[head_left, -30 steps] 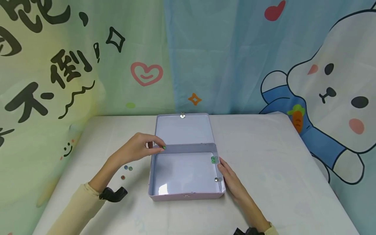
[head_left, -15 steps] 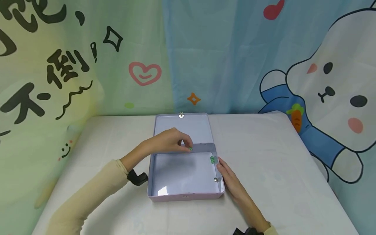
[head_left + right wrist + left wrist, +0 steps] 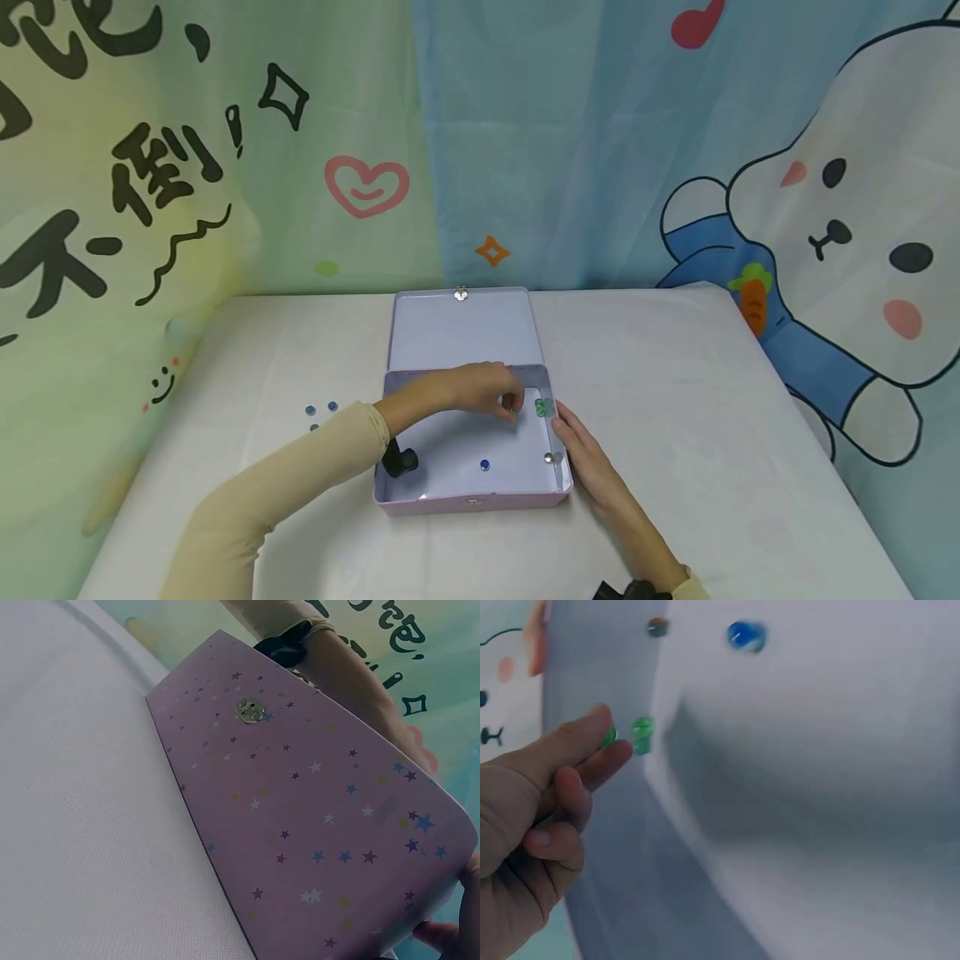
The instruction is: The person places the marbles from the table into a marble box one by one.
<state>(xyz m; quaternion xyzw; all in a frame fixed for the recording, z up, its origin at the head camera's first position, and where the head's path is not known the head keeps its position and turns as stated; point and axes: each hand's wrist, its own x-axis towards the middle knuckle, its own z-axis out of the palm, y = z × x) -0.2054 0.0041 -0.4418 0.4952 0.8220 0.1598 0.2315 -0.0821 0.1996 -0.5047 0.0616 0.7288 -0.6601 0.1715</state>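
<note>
My left hand [image 3: 480, 390] is over the inside of an open lilac tin box [image 3: 472, 502]. It pinches a green marble [image 3: 610, 736] between thumb and forefinger, close to the right inner wall. Just beside those fingertips, green glass marbles [image 3: 642, 735] lie against that wall inside the box. A blue marble [image 3: 484, 465] sits on the box floor, and a brownish marble [image 3: 657, 628] lies at the right wall nearer the front. My right hand [image 3: 588, 454] rests against the box's right outer side, its fingers fairly straight along the rim.
Several small marbles [image 3: 332, 406] lie on the white table left of the box, partly behind the left sleeve. The box's lid [image 3: 465, 329] is folded back flat behind it. A printed curtain [image 3: 517, 150] hangs beyond the table's far edge.
My left hand has moved right, from the box's left rim to its right inner side, still pinching the green marble. A blue marble now shows on the box floor. My right hand stays put.
</note>
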